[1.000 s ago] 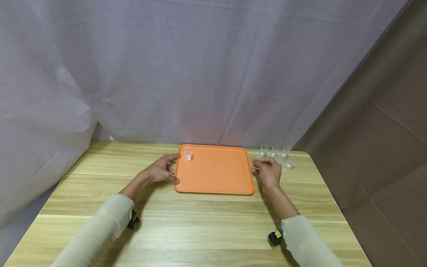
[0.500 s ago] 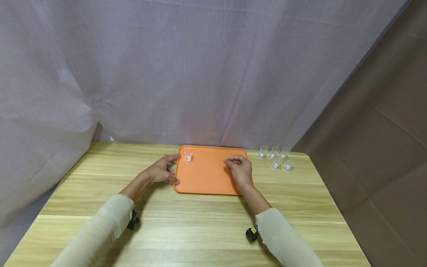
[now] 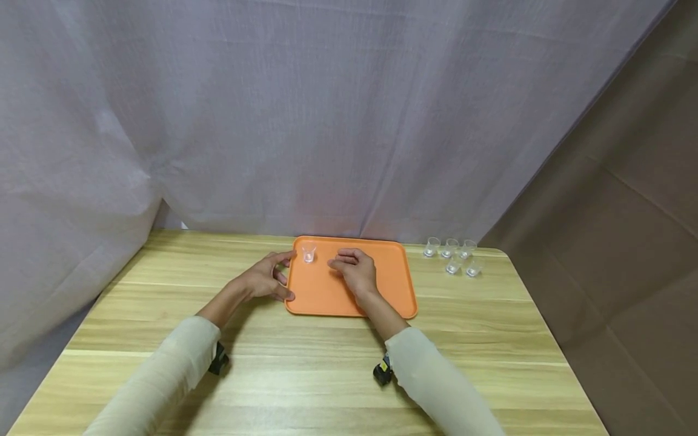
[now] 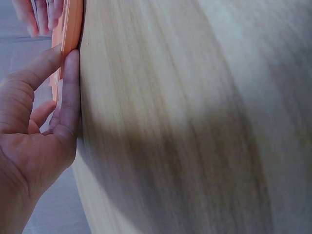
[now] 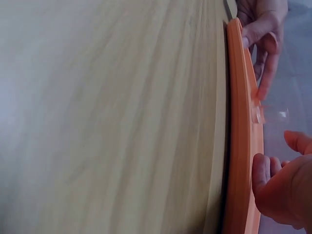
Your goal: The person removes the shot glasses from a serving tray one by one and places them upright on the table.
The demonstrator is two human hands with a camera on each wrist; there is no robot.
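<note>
Now, line by line, with the orange tray as landmark.

Tray: the orange tray (image 3: pixel 376 287) lies flat on the wooden counter (image 3: pixel 305 375), its long axis running left to right, its far edge close to the curtain (image 3: pixel 327 121).

Left hand: the left hand (image 3: pixel 265 278) rests at the tray's left edge, thumb and fingers loosely spread along the rim (image 4: pixel 70 29), seemingly to steady the tray.

Right hand: the right hand (image 3: pixel 354 270) hovers over the tray's middle, fingers curled towards the thumb; whether they pinch a glass, I cannot tell.

Glass on tray: one small clear glass (image 3: pixel 308 253) stands upright, mouth up, in the tray's far left corner, just left of the right hand.

Other glasses: five more small glasses (image 3: pixel 451 254) stand clustered on the counter just past the tray's far right corner, within the right hand's easy reach.
</note>
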